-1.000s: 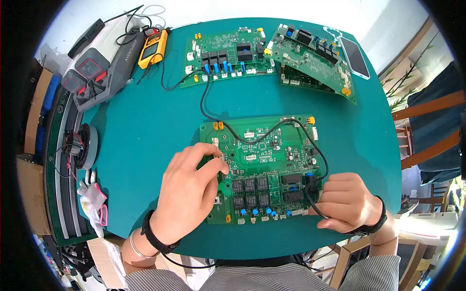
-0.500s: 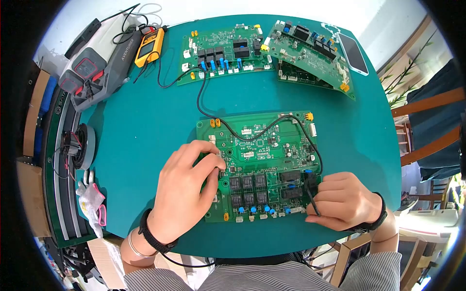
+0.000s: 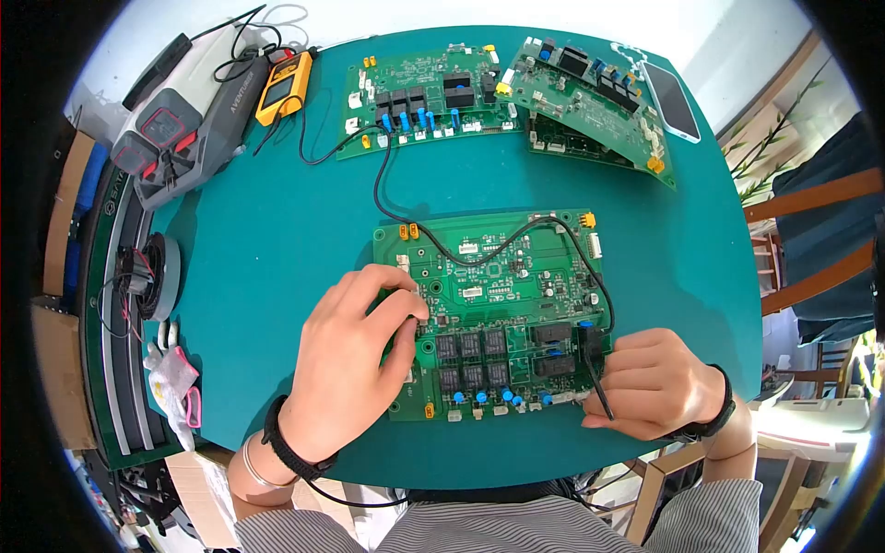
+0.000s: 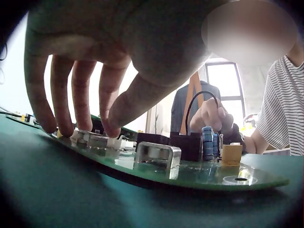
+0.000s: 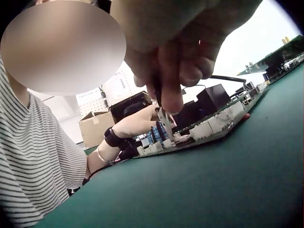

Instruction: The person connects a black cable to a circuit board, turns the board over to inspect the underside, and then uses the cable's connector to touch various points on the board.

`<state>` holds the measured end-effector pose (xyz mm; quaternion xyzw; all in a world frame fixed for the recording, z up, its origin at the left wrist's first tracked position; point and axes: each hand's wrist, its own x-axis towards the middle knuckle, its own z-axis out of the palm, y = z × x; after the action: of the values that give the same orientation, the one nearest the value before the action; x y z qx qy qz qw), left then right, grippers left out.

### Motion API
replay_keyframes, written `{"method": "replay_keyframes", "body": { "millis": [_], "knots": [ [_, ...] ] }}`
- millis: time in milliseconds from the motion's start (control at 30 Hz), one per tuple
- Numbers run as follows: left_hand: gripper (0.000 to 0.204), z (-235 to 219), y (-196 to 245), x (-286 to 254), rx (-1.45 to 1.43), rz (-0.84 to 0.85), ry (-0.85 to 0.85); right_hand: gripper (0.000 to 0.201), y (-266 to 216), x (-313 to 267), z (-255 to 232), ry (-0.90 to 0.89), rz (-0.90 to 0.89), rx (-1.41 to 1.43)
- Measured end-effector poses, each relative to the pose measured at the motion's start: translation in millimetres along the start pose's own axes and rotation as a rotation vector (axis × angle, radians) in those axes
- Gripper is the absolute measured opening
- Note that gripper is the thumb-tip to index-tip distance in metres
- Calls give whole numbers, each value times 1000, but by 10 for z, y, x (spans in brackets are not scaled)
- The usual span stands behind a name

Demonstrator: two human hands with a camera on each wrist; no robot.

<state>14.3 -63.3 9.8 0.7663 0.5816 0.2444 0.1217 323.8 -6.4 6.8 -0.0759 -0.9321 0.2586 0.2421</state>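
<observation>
A green circuit board [image 3: 502,309] lies in front of me, crowded with black relays [image 3: 472,359] and blue parts. My left hand [image 3: 355,355] rests fingertips on its left edge, thumb and index tips close together at a white connector [image 4: 114,142]. At the lower right corner, my right hand [image 3: 650,382] pinches the end of a black test lead [image 3: 475,264]. In the right wrist view its slim metal tip [image 5: 165,124] points down at white connectors [image 5: 204,130] along the board's edge. Fingers hide the lead's grip.
The lead crosses the board from a yellow handheld meter [image 3: 284,88] at the back left. Another board [image 3: 424,101] lies behind, beside two stacked boards [image 3: 590,115] and a phone [image 3: 671,101]. A grey power unit [image 3: 198,138], round fan-like part [image 3: 161,276] and glove [image 3: 173,373] line the left.
My right hand has shifted slightly left along the board's corner, and the lead's bend beside it has drawn in. My left hand keeps its place on the board.
</observation>
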Motion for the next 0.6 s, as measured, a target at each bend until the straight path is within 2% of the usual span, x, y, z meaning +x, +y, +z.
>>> {"method": "replay_keyframes", "body": {
  "millis": [467, 533, 600],
  "knots": [
    [19, 0, -11, -4, 14, -4, -9, 15, 1, -13, 1, 34, -27, -21],
    [19, 3, -14, -3, 15, 6, -1, 14, 25, -17, 20, -57, -7, -18],
    [19, 0, -11, -2, 13, 6, -3, 14, 7, -5, 6, -35, -2, -24]
  ]
}}
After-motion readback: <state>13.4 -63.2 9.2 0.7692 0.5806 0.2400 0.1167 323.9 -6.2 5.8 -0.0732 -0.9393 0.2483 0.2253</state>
